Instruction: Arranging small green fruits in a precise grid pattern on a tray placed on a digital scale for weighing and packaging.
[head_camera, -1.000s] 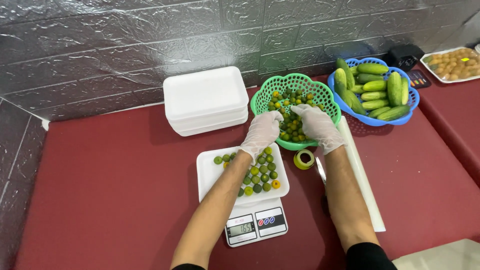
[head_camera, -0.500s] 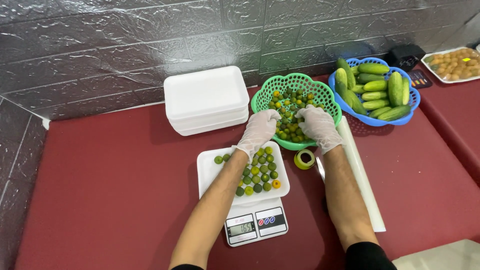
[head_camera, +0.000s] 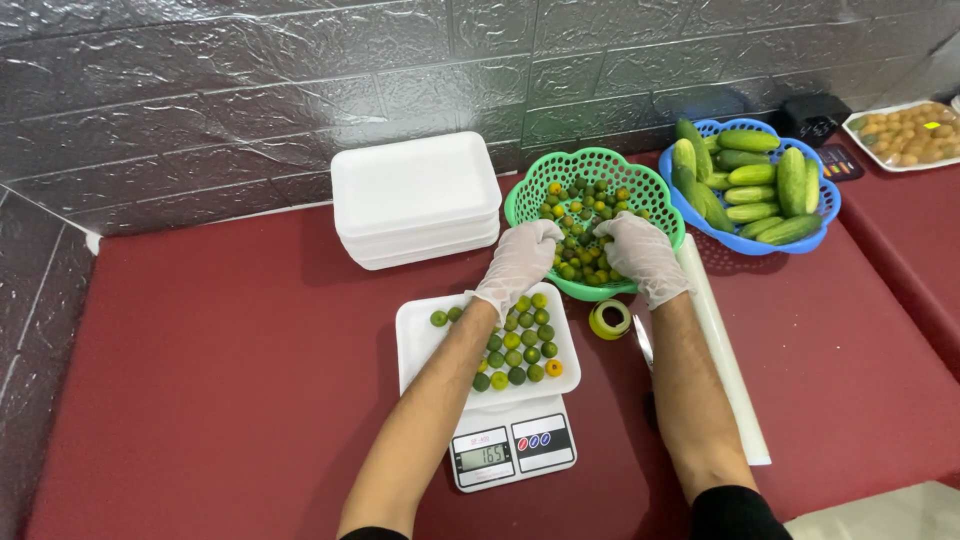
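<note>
Both my hands wear thin white gloves and reach into a green plastic basket (head_camera: 640, 180) full of small green and yellow citrus fruits (head_camera: 585, 215). My left hand (head_camera: 520, 262) curls over the fruits at the basket's near left side. My right hand (head_camera: 640, 255) rests on the fruits at the near right; what its fingers hold is hidden. In front of the basket a white foam tray (head_camera: 420, 335) sits on a small white digital scale (head_camera: 512, 448) and carries several of the same fruits (head_camera: 515, 345).
A stack of white foam trays (head_camera: 415, 195) stands left of the basket. A blue basket of cucumbers (head_camera: 750, 185) is to the right. A tape roll (head_camera: 609, 319), a knife (head_camera: 643, 342) and a roll of clear film (head_camera: 722, 350) lie by my right arm. The tabletop (head_camera: 220, 380) is dark red.
Both hands have shifted slightly within the green basket, gathering fruits; the tray on the scale looks the same.
</note>
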